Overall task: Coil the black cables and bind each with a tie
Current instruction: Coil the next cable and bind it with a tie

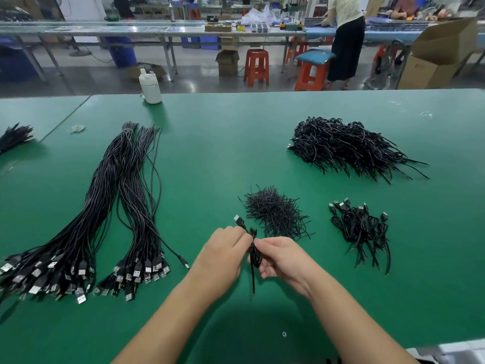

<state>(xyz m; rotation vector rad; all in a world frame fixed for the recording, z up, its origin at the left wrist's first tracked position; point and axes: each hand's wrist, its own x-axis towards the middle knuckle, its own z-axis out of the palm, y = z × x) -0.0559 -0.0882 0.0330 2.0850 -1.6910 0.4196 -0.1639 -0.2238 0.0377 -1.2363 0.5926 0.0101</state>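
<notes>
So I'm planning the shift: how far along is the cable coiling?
Done: a large heap of bound black coils and a smaller pile. In hand: left hand and right hand grip one coiled black cable. Left: two long uncoiled bundles.

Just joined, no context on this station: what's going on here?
A person is bundling USB cables at a green table. Both hands hold one coiled cable upright above the table: the left hand and right hand pinch it at the middle, apparently working a tie around it. The pile of loose ties lies just beyond. Uncoiled cables lie to the left, a small batch of finished coils to the right, and a larger heap farther back.
</notes>
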